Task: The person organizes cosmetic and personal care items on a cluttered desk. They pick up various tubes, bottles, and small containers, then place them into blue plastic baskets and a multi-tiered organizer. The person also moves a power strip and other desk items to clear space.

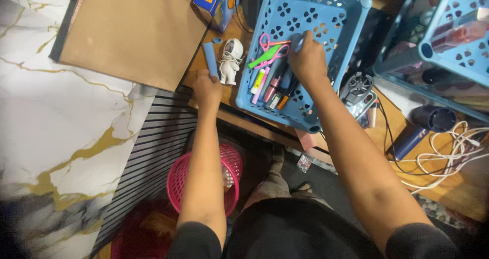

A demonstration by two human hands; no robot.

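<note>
The blue basket (326, 19) sits on the wooden desk (244, 117), holding pens and scissors (270, 47). Inside it, the right hand (307, 60) pinches a small pale item. The left hand (206, 89) grips a blue tube (211, 59) beside a white figurine (232, 59).

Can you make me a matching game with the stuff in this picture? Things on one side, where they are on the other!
Things:
1. pink scissors
2. blue stick-shaped thing
3. pink mesh basket
4. white astronaut figure

Places:
A. on the floor, below the desk edge
B. in the left hand
C. inside the blue basket, near the right hand
D. standing on the desk between the left hand and the blue basket

Pairs: 1-C, 2-B, 3-A, 4-D
</note>
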